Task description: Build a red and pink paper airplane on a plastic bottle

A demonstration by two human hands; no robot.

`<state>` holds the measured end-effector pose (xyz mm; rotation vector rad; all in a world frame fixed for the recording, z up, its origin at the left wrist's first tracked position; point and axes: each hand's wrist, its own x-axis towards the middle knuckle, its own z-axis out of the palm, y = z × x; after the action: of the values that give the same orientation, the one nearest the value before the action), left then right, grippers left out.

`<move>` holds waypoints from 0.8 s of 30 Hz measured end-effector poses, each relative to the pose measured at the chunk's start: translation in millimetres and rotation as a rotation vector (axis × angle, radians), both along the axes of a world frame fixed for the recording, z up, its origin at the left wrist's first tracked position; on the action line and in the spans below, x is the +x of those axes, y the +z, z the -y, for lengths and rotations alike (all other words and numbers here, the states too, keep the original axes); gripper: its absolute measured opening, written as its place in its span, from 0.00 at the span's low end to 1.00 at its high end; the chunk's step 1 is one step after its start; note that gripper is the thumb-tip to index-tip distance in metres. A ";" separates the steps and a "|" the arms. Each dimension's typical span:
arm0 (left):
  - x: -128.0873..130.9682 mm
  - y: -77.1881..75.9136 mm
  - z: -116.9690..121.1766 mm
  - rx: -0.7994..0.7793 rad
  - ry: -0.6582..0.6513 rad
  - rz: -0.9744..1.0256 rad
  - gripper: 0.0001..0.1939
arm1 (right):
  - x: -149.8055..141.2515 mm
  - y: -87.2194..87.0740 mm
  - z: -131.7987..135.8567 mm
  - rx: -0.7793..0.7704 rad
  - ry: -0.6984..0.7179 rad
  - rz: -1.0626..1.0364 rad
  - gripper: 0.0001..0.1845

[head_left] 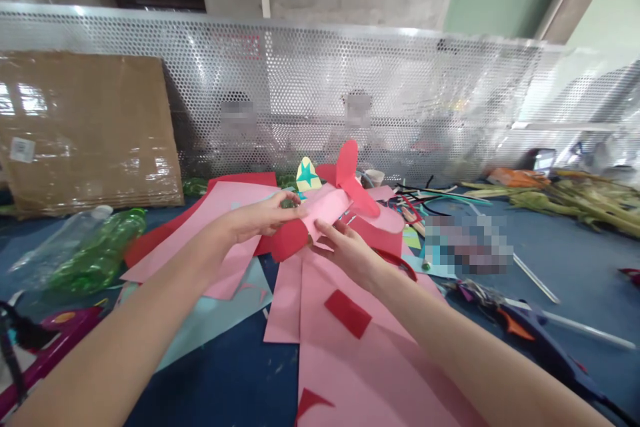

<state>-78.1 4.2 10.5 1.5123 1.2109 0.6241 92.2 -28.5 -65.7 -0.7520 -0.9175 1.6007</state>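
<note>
Over the middle of the table, my left hand (267, 217) and my right hand (345, 250) hold a pink and red paper model (327, 205) between them. Its body is a pink tube with a red near end. Red blade-like paper pieces (347, 163) stick up and out at the far end, like a propeller. A pale yellow rounded piece with a teal star (307, 175) shows just behind it; whether it is attached I cannot tell. The left fingers grip the model's left side, and the right fingers pinch it from the right and below. Pink paper sheets (380, 353) lie beneath, with a red paper rectangle (349, 313) on top.
Clear and green plastic bottles (100, 253) lie at left, before a cardboard sheet (90, 133). A purple tool (65, 340) is at lower left, a dark blue glue gun (540, 343) at right. Dried leaves (580, 197) lie far right. A perforated metal panel (310, 80) stands behind.
</note>
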 end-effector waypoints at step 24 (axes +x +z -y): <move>-65.9 -14.1 -41.3 0.100 0.113 -0.273 0.19 | 35.1 25.3 29.1 0.584 0.602 1.538 0.16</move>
<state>-144.0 45.5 -3.6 1.6605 1.4999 0.5726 127.3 -57.6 -40.3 -1.3162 -2.7515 0.8300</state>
